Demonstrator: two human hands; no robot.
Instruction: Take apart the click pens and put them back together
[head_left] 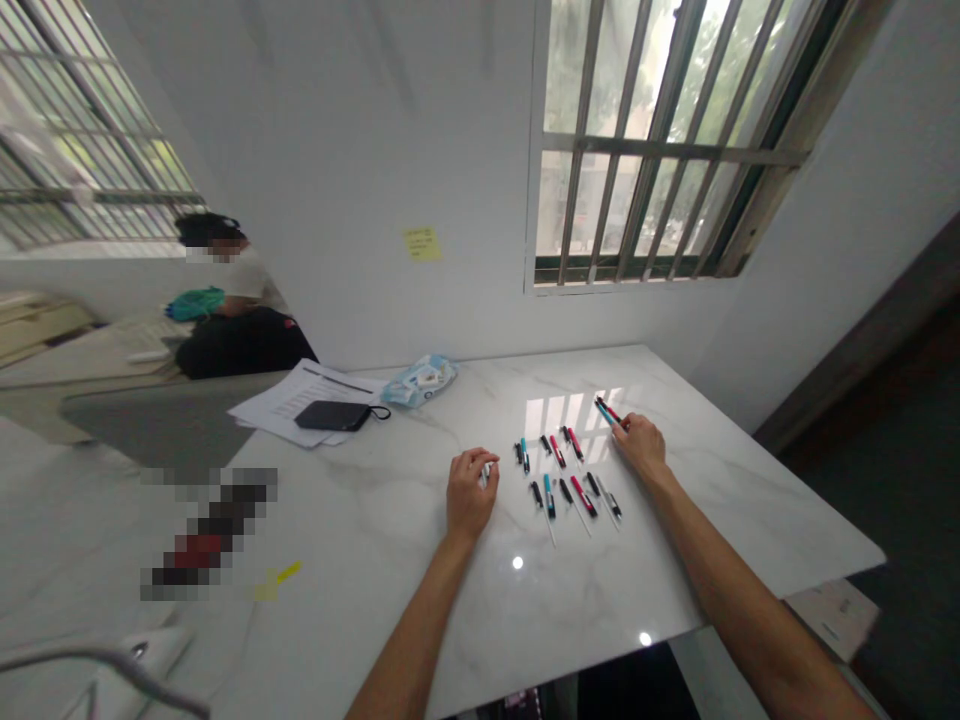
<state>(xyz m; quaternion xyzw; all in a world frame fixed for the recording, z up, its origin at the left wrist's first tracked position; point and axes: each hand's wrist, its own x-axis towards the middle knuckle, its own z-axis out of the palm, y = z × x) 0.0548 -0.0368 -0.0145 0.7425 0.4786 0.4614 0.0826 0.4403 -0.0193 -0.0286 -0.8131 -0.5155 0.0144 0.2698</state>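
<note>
My left hand [472,490] is half closed beside the pen parts, fingers curled around something small and pale that I cannot make out. Farther right, my right hand [641,442] has its fingertips closed on the near ends of a blue pen [604,411] and a darker red one lying side by side. Between the hands lie pen parts in two rough rows. The back row has a blue barrel [525,455] and two red barrels, with black pieces beside them. In front are a blue barrel [549,495], a red barrel [583,496], black caps and thin white refills [580,518].
Papers [281,400] with a black phone-like case [334,415] and a blue-white packet [420,381] lie at the back left of the marble-patterned table [390,560]. A yellow strip [289,572] is at left. Another person [244,290] sits beyond the partition. A barred window is behind.
</note>
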